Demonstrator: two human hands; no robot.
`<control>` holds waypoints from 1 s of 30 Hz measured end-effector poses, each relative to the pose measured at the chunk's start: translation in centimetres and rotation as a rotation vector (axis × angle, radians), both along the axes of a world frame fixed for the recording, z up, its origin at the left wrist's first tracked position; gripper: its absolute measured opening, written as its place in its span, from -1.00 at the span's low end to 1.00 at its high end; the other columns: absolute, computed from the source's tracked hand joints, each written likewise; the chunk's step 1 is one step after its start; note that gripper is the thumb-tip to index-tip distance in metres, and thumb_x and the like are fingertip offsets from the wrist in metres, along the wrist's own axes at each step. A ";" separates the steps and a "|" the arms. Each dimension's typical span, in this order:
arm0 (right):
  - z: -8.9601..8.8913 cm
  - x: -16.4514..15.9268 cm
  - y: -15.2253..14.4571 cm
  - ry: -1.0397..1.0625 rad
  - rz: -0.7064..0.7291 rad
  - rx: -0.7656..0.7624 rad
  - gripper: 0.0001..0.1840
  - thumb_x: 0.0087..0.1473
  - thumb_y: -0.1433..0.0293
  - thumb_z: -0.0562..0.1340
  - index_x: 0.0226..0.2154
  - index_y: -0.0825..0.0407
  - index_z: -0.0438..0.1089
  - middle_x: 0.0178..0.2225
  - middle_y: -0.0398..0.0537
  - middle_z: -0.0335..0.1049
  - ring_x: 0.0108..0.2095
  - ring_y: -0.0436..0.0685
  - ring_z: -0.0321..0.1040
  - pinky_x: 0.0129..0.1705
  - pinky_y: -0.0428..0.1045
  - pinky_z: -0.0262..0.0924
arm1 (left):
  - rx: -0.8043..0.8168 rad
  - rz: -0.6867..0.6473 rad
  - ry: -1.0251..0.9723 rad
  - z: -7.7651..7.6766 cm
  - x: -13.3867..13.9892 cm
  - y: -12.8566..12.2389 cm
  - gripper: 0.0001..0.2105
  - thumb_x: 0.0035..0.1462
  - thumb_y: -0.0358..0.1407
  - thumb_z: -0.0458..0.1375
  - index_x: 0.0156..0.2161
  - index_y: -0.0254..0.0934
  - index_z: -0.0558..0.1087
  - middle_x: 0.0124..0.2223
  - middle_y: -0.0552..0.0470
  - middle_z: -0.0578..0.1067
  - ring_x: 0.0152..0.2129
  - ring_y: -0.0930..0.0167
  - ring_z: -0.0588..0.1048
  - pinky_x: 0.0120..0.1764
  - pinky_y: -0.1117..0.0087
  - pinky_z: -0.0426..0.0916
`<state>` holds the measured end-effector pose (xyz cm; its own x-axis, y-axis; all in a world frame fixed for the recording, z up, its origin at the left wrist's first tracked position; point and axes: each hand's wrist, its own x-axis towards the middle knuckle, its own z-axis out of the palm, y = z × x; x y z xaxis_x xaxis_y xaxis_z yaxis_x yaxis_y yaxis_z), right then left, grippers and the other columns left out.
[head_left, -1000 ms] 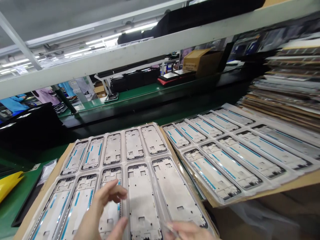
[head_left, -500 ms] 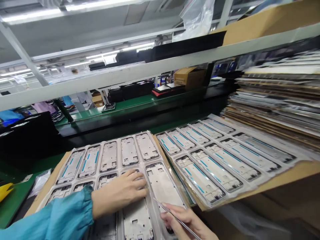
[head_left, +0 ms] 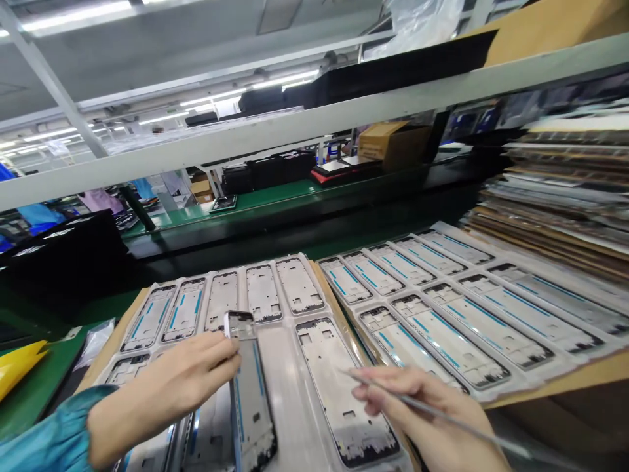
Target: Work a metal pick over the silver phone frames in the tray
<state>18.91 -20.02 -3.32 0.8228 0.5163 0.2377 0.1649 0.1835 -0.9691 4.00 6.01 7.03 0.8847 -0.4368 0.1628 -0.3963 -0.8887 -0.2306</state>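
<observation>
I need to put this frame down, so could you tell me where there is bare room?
One tray pocket lies bare between the lifted frame in the left hand and the next frame. Green bench shows left of the tray. The right tray is full.

My green workbench [head_left: 29, 400] carries two cardboard sheets [head_left: 580, 367] of white trays [head_left: 289, 367] filled with phone frames [head_left: 339, 387], a yellow item [head_left: 17, 367] and a plastic bag [head_left: 95, 341] at left.
</observation>
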 end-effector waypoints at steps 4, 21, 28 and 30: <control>3.0 4.3 3.7 -0.027 0.227 -0.026 -0.76 0.02 0.24 0.41 -0.47 0.08 0.53 -0.31 0.08 0.54 -0.40 0.14 0.51 -0.35 -0.07 0.45 | -0.257 0.055 -0.043 -5.1 0.3 -0.5 -0.56 0.33 -0.54 -0.26 0.00 -0.26 0.44 -0.12 -0.13 0.52 -0.24 0.35 0.52 -0.17 0.43 0.43; -1.1 5.6 12.5 0.024 0.534 -0.127 -0.75 -0.04 0.29 0.40 -0.53 0.10 0.40 -0.37 0.05 0.52 -0.45 0.07 0.44 -0.38 -0.07 0.39 | -0.595 0.530 0.167 -9.7 1.9 0.1 -0.55 0.24 -0.23 0.10 0.18 -0.34 0.21 0.32 -0.28 0.12 0.29 0.09 0.06 0.26 -0.14 0.12; -1.1 5.5 12.5 0.013 0.566 -0.130 -0.71 0.01 0.25 0.42 -0.52 0.08 0.42 -0.32 0.06 0.53 -0.35 0.10 0.47 -0.36 -0.09 0.40 | -0.504 0.459 0.133 -9.7 1.6 0.0 -0.60 0.27 -0.24 0.08 0.17 -0.29 0.22 0.33 -0.23 0.14 0.31 0.09 0.03 0.23 -0.20 0.15; -1.2 5.6 12.4 0.023 0.585 -0.126 -0.70 0.03 0.23 0.41 -0.51 0.09 0.41 -0.31 0.07 0.53 -0.39 0.07 0.46 -0.37 -0.08 0.39 | -0.465 0.443 0.113 -9.8 1.5 0.0 -0.58 0.28 -0.22 0.07 0.19 -0.29 0.22 0.33 -0.23 0.15 0.30 0.06 0.05 0.19 -0.22 0.20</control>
